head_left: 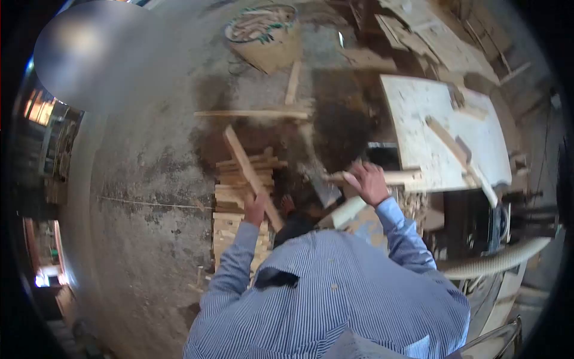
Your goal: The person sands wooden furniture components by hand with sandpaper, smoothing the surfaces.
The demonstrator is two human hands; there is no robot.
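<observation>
My left hand (255, 206) is closed around a long wooden strip (242, 157), which slants up and away over a pile of wood strips. The stack of short wood pieces (230, 226) lies on the floor beneath it. To the right, my right hand (368, 181) grips a second wooden strip (402, 178), whose ends show on both sides of the hand. That strip lies near the lower left edge of a pale board table (439, 161). A flat grey metal-looking piece (326, 191) is just left of the right hand.
Wood pieces (448, 140) lie on the pale board. A sack of wood scraps (266, 51) stands farther off on the floor, with a long batten (254, 113) nearer. A ribbed hose (499, 261) runs at lower right. Sheets (430, 30) lie at upper right.
</observation>
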